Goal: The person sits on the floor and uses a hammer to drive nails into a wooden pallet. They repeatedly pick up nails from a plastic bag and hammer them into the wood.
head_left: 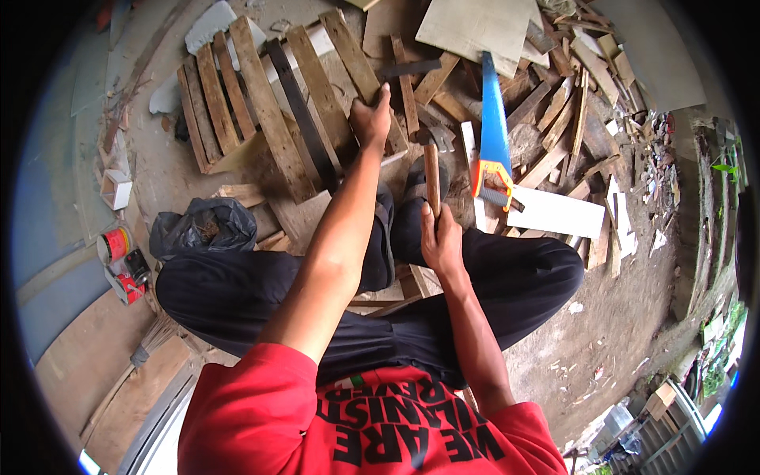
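My right hand is wrapped round the wooden handle of a claw hammer. The hammer's metal head points away from me, just beyond my right foot. Farther forward and to the left, my left hand is closed on the rightmost wooden slat of a pallet-like frame, thumb on top; the fingers' undersides are hidden. One slat of this frame is much darker than the others. Right of the hammer lies a handsaw with a blue blade and an orange and black handle.
A white board lies under the saw handle, with a heap of scrap wood beyond. A pale panel rests at the far side. On the left are a black plastic bag and a red-and-yellow can.
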